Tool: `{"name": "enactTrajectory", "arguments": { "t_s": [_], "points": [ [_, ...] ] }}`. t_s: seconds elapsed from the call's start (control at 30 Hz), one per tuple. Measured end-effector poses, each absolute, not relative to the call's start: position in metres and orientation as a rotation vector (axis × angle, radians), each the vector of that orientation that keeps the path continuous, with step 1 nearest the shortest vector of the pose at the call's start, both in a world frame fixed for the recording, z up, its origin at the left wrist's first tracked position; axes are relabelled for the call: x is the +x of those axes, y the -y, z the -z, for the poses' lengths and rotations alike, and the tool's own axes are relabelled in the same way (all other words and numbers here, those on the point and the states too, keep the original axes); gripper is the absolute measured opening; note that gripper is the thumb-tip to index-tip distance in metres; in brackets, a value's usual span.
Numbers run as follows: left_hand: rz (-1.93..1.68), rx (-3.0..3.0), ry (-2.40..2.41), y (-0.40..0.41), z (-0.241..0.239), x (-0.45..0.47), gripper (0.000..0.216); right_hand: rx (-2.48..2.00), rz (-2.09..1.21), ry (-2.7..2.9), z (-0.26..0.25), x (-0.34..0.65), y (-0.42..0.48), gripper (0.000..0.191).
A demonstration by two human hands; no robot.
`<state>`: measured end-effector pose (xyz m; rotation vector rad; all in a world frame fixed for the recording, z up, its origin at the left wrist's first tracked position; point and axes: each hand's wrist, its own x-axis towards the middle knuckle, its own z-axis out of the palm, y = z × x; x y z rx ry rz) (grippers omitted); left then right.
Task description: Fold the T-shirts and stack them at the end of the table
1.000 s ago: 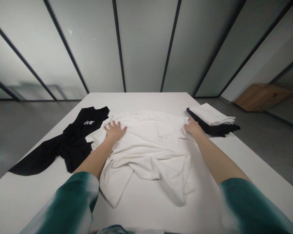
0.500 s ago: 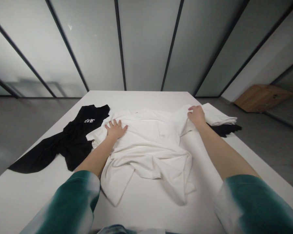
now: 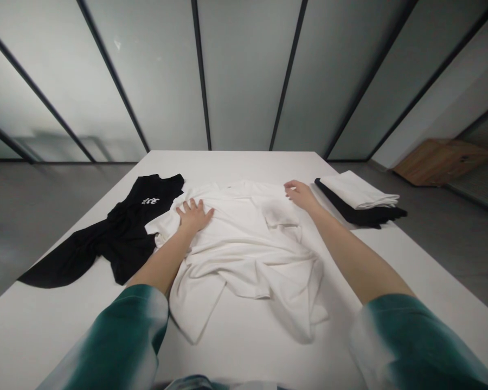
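A white T-shirt (image 3: pixel 231 238) lies spread in front of me, its lower part rumpled in folds. My left hand (image 3: pixel 194 215) rests flat on its left shoulder area, fingers spread. At the shirt's upper right edge is my right hand (image 3: pixel 301 195), fingers a little bent and apart, with no cloth visibly gripped. The right sleeve (image 3: pixel 282 216) now lies inward over the shirt body, its edge casting a shadow.
On the left of the white table (image 3: pixel 236 165) lies a black garment (image 3: pixel 132 227) with white lettering, partly touching the T-shirt. At the right edge, a folded white cloth (image 3: pixel 358 188) sits on a folded black one (image 3: pixel 352 215). Frosted panels stand behind.
My right hand has moved left, from the sleeve stretched out on the right to the shirt's edge. The sleeve has been turned inward and let go. My left hand has stayed in place.
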<state>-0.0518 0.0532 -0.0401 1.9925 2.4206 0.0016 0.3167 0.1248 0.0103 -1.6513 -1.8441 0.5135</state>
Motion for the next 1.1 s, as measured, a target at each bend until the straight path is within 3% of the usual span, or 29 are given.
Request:
{"name": "enactTrajectory", "arguments": {
  "t_s": [0.2, 0.4, 0.83, 1.1],
  "points": [
    [0.003, 1.998, -2.422, -0.053, 0.04, -0.051, 0.08, -1.815, -0.246, 2.396, 0.051, 0.317, -0.09, 0.056],
    [0.033, 2.008, -2.393, -0.054, 0.039, -0.052, 0.081, -1.893, -0.147, 2.477, 0.062, 0.318, -0.083, 0.067],
    [0.067, 2.262, -2.04, -0.104, 0.034, -0.017, 0.082, -2.088, -0.226, 2.256, 0.05, 0.374, -0.102, 0.062],
    [-0.044, 2.365, -2.071, -0.107, 0.019, -0.036, 0.065, -1.97, -0.216, 2.247, 0.042, 0.359, -0.104, 0.056]
  ]
}}
